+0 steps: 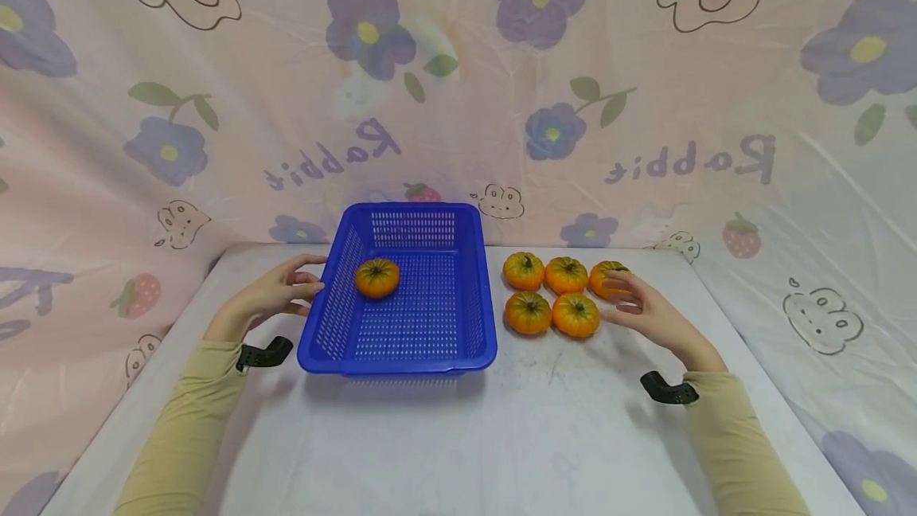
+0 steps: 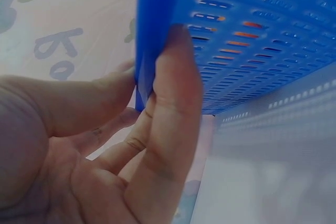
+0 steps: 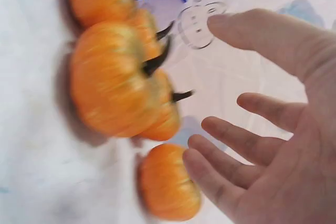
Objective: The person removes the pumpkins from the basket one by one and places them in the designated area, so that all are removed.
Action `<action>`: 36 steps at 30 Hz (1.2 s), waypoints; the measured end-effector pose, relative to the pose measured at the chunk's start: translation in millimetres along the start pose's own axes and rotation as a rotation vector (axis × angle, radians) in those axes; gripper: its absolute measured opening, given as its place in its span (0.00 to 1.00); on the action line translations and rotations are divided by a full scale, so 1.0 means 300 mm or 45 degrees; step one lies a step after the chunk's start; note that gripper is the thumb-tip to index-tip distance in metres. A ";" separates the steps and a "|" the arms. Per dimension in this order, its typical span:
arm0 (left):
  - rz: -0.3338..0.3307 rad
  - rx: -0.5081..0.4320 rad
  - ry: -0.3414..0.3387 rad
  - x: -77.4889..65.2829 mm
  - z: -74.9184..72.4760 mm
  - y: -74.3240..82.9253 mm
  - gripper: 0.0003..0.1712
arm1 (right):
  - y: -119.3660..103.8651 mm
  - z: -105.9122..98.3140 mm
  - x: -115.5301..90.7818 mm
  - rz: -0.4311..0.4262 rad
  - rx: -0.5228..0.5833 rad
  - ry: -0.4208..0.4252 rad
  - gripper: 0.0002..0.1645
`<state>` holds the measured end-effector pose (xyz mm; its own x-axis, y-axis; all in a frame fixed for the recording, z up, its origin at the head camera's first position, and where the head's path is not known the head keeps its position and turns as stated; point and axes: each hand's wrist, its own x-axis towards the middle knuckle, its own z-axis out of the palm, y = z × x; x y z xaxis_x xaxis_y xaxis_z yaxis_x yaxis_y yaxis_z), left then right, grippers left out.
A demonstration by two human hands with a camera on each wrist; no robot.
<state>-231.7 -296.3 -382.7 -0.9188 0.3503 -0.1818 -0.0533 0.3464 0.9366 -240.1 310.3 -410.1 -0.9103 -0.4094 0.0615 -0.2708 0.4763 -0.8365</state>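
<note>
A blue plastic basket [image 1: 411, 333] with slotted walls stands on the table, one small orange pumpkin [image 1: 376, 278] inside toward its left wall. My left hand [image 1: 268, 295] is at the basket's left side; in the left wrist view, its thumb and fingers [image 2: 176, 93] pinch the blue rim [image 2: 157, 19] from both sides. To the basket's right, several more pumpkins [image 1: 528, 313] sit in two rows. Over their right end hovers my right hand [image 1: 652, 313], fingers spread and holding nothing. It partly covers the rear right pumpkin [image 1: 605, 277], which shows dark-stemmed neighbours [image 3: 113, 80] beside it in the right wrist view.
The white-covered table [image 1: 530, 436] carries the basket and pumpkins. Behind and at both sides hangs a pink cloth [image 1: 458, 118] printed with flowers and rabbits. Black wrist cameras [image 1: 265, 353] are strapped at both cuffs.
</note>
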 end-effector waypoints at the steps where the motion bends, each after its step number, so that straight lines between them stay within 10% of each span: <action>1: -0.001 0.001 0.001 0.000 0.001 0.000 0.36 | -0.013 -0.005 0.003 -0.023 -0.004 0.006 0.43; 36: 0.025 -0.027 0.019 0.001 0.001 -0.017 0.33 | -0.436 0.330 0.362 -0.370 0.083 -0.243 0.41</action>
<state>-231.6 -297.9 -387.7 -0.9254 0.3439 -0.1592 -0.0436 0.3208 0.9462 -272.4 126.6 -348.0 -0.7214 -0.6617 0.2043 -0.4837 0.2703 -0.8324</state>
